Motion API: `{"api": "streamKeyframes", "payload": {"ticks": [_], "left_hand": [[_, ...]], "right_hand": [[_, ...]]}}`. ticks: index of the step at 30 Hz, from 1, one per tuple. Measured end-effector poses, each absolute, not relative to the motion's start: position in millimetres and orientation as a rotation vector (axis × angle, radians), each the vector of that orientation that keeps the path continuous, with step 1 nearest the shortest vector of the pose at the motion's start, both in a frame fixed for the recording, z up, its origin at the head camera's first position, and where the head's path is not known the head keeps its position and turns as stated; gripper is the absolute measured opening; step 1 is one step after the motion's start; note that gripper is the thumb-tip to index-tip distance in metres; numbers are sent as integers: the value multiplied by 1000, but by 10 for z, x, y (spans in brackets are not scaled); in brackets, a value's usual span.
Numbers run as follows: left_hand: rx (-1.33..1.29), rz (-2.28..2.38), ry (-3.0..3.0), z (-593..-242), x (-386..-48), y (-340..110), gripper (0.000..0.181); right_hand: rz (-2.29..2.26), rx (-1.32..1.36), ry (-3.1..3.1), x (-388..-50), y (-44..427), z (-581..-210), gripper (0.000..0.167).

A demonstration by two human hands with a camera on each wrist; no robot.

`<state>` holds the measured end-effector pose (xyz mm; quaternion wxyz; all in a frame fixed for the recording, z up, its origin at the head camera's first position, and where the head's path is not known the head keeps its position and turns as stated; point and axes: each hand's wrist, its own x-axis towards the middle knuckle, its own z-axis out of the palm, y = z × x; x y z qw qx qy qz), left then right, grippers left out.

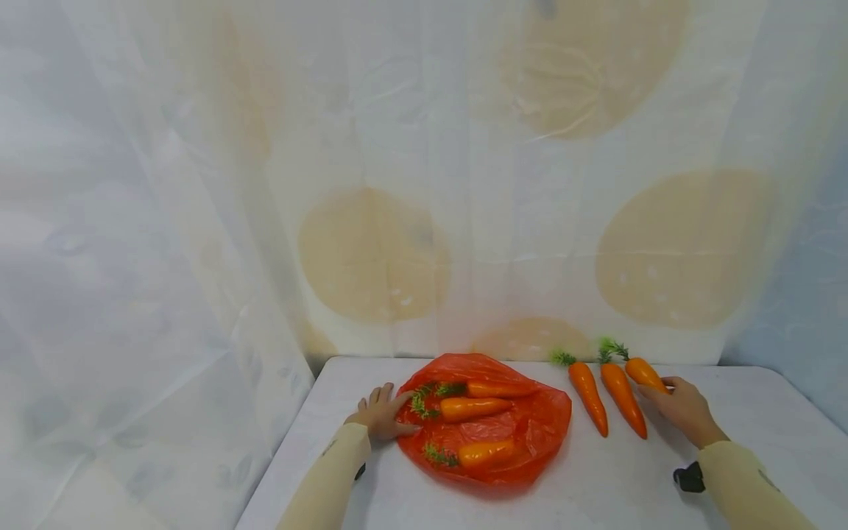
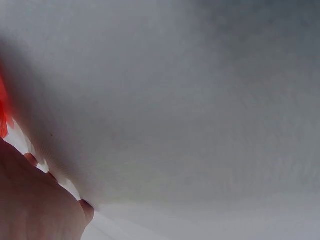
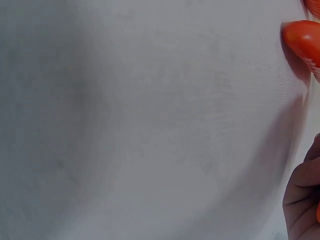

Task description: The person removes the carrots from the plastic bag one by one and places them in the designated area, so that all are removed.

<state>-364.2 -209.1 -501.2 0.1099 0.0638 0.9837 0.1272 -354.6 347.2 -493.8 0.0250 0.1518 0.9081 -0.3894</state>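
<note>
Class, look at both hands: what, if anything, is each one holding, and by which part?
The right hand holds the rightmost carrot by its leafless end. The left hand touches the red bag at its left edge, without a visible grip.

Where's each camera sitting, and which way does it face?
Head: worn there, facing forward and down at red bag, carrots, tabletop; left hand, right hand, sleeves show.
Left wrist: worn there, facing mostly tabletop; left hand shows, lower left.
Right wrist: worn there, facing mostly tabletop; right hand shows, lower right.
Head and right wrist share carrots.
</note>
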Motion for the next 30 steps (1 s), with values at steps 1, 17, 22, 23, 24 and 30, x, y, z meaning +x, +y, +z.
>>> {"api": "streamKeyframes", "payload": {"ticks": [1,17,22,23,24,30], "left_hand": [[190,371,2893,-5016,-3650,-2093,82],[171,370,2890,-5035,-3678,-2099,83],[224,354,2899,-5083,-3726,-2125,83],[230,354,2901,-5089,-3731,-2126,83],[235,355,2901,-5093,-3735,-2126,83],[241,373,2892,-5073,-3711,-2123,83]], "right_hand": [[-1199,478,2807,-3551,3481,-4949,94],[-1126,542,2831,-3553,3547,-5075,90],[-1102,519,2838,-3541,3547,-5058,88],[-1093,518,2836,-3540,3549,-5056,87],[-1089,521,2829,-3539,3550,-5052,86],[-1096,546,2805,-3524,3549,-5040,82]]}}
